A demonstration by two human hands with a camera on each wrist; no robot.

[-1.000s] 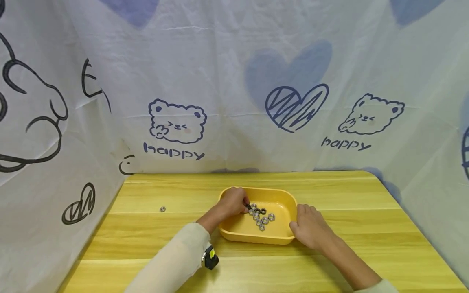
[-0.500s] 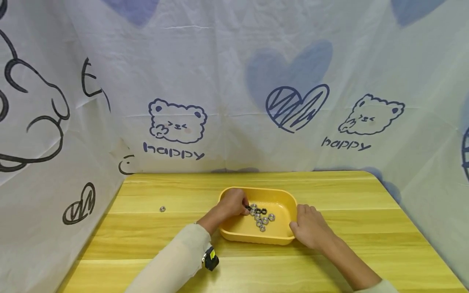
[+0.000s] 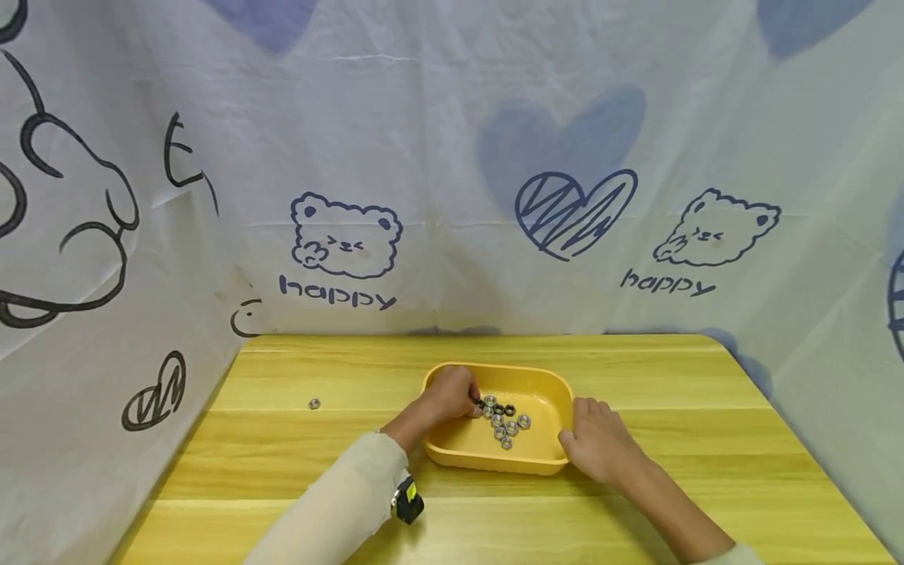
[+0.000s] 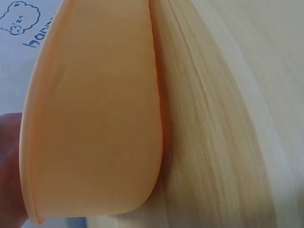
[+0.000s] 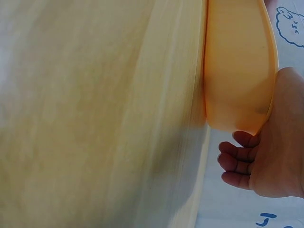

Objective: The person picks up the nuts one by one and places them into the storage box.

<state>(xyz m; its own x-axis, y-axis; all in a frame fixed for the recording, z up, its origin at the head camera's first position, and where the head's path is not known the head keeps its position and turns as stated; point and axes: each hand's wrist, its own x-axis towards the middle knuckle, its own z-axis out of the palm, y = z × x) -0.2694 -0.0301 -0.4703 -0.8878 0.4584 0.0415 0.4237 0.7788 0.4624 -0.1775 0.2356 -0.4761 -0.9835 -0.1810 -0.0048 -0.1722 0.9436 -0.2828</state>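
My left hand [image 3: 452, 392] reaches over the left side of a yellow plastic tray [image 3: 551, 384], fingers bent down inside it. At its fingertips a black nut [image 3: 480, 403] is partly hidden, seemingly pinched between thumb and fingers. Just right of them, several silver nuts [image 3: 497, 421] and a pair of black nuts [image 3: 510, 410] lie loosely grouped on the tray floor. My right hand [image 3: 600, 439] grips the tray's right end, thumb over the rim and fingers outside. In the left wrist view the tray wall [image 4: 99, 109] hides most of the left hand.
One silver nut [image 3: 314, 403] lies alone on the wood-grain table [image 3: 297, 463], left of the tray. Behind the table and along its sides hangs a white printed cloth [image 3: 452, 235].
The left fingers and the black nut shift slightly rightward, and neighbouring nuts slide a little right too. My right hand keeps its grip on the tray. The head view tilts slightly.
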